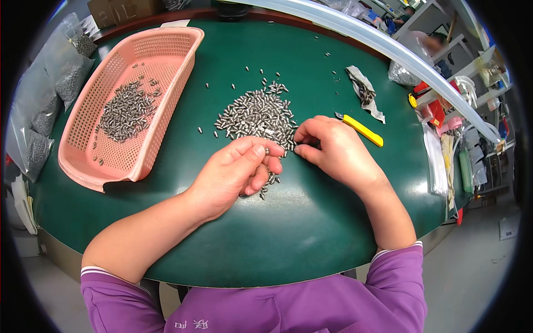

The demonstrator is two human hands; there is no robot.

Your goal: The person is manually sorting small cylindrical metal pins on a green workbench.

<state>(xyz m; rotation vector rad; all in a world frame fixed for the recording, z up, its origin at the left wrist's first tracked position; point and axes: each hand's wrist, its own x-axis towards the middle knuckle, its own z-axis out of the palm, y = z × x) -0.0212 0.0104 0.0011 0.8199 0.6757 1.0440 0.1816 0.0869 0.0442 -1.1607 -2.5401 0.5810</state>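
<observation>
A heap of small grey metal pins (258, 114) lies in the middle of the green table (288, 222). My left hand (236, 172) rests palm up at the heap's near edge, fingers curled, with one small pin pinched between thumb and forefinger and a few pins under the fingers. My right hand (333, 147) sits just right of it, fingertips bent down onto the pins at the heap's near right edge. Whether it holds any pin is hidden by the fingers.
A pink perforated plastic basket (166, 47) holding more pins stands at the left. Clear bags of pins (53, 89) lie past it at the table's edge. A yellow utility knife (361, 129) and a torn bag (363, 91) lie right of the heap. Shelves with clutter stand at the far right.
</observation>
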